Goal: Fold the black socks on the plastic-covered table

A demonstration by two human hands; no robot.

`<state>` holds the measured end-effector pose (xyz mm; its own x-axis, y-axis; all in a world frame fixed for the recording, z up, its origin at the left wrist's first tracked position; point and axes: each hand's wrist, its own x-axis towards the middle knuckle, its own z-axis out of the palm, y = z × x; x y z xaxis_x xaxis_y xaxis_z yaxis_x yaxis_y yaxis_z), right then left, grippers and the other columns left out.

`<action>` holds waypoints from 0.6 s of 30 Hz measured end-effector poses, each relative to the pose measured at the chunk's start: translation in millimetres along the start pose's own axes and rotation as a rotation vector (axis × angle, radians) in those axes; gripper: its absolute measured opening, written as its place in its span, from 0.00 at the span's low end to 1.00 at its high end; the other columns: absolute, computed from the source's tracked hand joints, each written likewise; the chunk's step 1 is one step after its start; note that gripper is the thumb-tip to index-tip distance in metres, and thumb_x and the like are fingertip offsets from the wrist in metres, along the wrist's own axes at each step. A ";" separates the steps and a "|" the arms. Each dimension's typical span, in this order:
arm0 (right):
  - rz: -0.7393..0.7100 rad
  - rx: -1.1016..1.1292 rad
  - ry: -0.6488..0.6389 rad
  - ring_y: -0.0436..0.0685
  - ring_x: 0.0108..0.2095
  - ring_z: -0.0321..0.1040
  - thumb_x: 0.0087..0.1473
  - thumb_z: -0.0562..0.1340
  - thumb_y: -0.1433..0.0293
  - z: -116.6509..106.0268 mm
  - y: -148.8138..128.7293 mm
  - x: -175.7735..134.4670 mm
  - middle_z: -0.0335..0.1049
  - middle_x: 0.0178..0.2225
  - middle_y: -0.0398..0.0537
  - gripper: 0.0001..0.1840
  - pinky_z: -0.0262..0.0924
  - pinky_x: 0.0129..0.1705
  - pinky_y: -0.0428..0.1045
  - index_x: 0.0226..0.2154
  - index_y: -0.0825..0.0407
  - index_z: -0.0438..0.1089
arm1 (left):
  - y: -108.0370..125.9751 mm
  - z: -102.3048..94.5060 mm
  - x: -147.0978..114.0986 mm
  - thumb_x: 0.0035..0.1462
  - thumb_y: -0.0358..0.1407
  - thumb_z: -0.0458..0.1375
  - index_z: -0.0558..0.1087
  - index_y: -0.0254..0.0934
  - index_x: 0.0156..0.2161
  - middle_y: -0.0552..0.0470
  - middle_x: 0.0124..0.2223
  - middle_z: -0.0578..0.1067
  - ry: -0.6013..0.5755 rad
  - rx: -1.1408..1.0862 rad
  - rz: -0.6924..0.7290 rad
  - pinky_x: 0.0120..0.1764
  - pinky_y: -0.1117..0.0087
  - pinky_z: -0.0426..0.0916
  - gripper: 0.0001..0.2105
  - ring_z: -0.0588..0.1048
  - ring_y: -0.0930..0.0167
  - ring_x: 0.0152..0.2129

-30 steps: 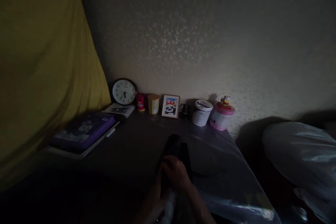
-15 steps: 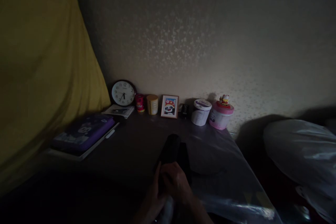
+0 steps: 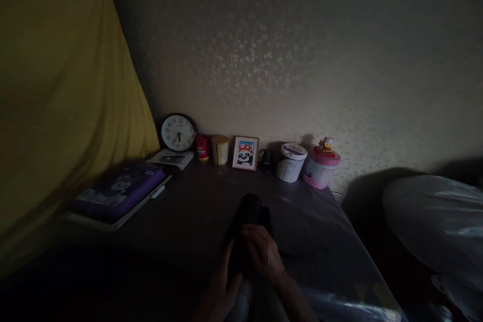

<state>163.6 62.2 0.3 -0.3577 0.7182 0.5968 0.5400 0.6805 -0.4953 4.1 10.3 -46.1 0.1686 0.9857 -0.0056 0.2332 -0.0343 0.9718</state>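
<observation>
A long black thing (image 3: 247,207), soft-looking and rounded like a rolled or folded cloth, lies on the table in front of me; its kind is too dark to make out. A second black strip (image 3: 265,217) shows along its right side. My left hand (image 3: 225,282) holds the near left part, thumb and fingers around its side. From the right, my right hand (image 3: 265,250) grips its top with curled fingers. The near end is lost in shadow between my hands.
Along the wall stand a round clock (image 3: 178,132), a pink can (image 3: 202,148), a yellow tin (image 3: 220,150), a framed panda picture (image 3: 245,153), a white tub (image 3: 291,163) and a pink-lidded tub (image 3: 321,168). A purple case (image 3: 123,188) lies left. A plastic-wrapped bundle (image 3: 433,221) is right.
My right hand has shifted slightly up and right along the black thing, apart from my left hand. My left hand stays at its near left side.
</observation>
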 end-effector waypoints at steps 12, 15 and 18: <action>0.259 -0.253 0.029 0.60 0.56 0.60 0.58 0.51 0.72 20.6 93.5 53.2 0.67 0.54 0.55 0.19 0.56 0.56 0.59 0.50 0.54 0.68 | 4.0 -4.5 -2.1 0.55 0.37 0.52 0.47 0.38 0.65 0.45 0.66 0.53 0.003 0.049 -0.063 0.63 0.59 0.42 0.34 0.49 0.64 0.63; 0.479 -0.267 0.083 0.59 0.51 0.66 0.57 0.51 0.70 4.9 101.5 50.1 0.70 0.50 0.56 0.20 0.60 0.53 0.54 0.48 0.55 0.69 | 6.1 -7.2 -1.7 0.55 0.38 0.53 0.47 0.39 0.65 0.46 0.66 0.54 -0.004 0.052 -0.087 0.63 0.59 0.43 0.34 0.50 0.64 0.63; 0.654 -0.244 0.131 0.59 0.44 0.71 0.56 0.51 0.67 -10.5 98.8 28.2 0.74 0.43 0.55 0.19 0.63 0.47 0.51 0.43 0.54 0.72 | 7.7 -9.0 -0.3 0.54 0.39 0.54 0.48 0.38 0.65 0.47 0.66 0.54 0.000 0.033 -0.088 0.63 0.62 0.44 0.34 0.50 0.65 0.63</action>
<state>214.9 148.2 -25.1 0.1842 0.9348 0.3037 0.7733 0.0529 -0.6318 -2.8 11.2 -36.5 0.1461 0.9851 -0.0908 0.2789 0.0471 0.9592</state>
